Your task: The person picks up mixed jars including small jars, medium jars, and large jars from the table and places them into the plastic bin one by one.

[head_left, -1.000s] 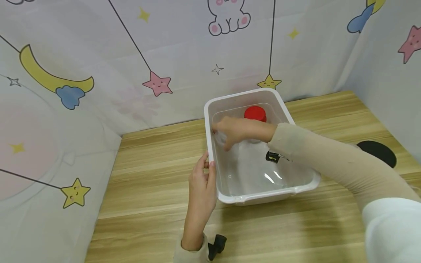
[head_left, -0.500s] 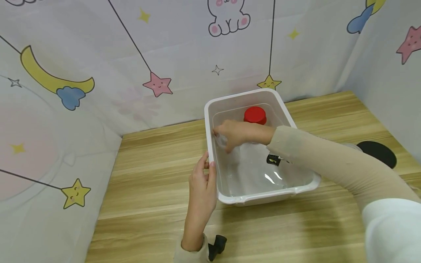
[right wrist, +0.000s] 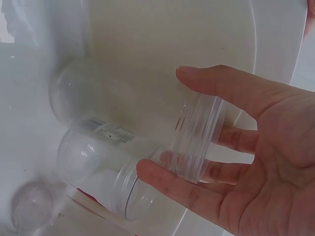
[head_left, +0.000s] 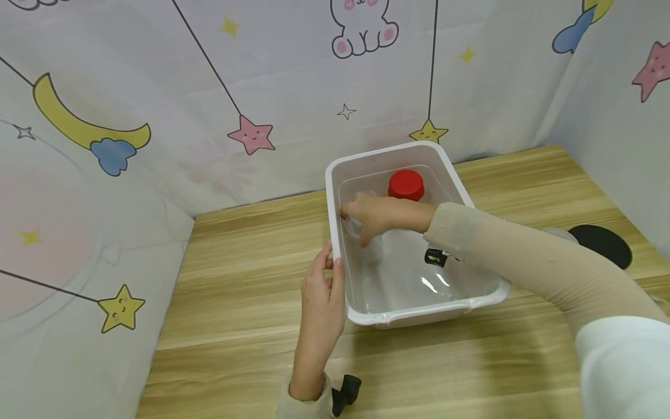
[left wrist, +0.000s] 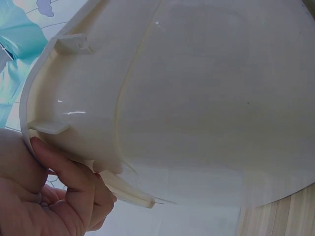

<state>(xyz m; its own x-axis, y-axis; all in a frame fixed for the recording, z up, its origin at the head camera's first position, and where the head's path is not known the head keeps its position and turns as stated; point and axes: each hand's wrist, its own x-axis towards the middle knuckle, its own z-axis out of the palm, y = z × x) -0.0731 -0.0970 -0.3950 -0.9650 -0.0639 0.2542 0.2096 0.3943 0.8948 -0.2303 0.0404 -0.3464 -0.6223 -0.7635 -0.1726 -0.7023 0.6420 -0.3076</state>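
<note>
A white plastic basin (head_left: pixel 419 311) stands on the wooden table. My left hand (head_left: pixel 323 297) grips its left rim, thumb on top and fingers curled beneath; the underside of the rim shows in the left wrist view. Inside the basin, my right hand (head_left: pixel 369 215) holds a clear plastic jar (right wrist: pixel 197 135) around its threaded mouth, near the left wall. The jar appears lidless and lies on its side. A second clear jar (right wrist: pixel 83 152) lies right beside it, touched or nearly touched by one finger. A red-lidded jar stands farther back, its lid (head_left: pixel 405 183) visible.
A black round disc (head_left: pixel 602 246) lies on the table right of the basin, with a clear round piece (head_left: pixel 561 234) partly hidden behind the right sleeve. Printed cloth walls (head_left: pixel 293 75) close in the back and sides. A black camera mount (head_left: pixel 348 393) sits at my left wrist.
My right hand has shifted slightly toward the near side of the basin, with the clear jar in it. The left hand and basin stay in place.
</note>
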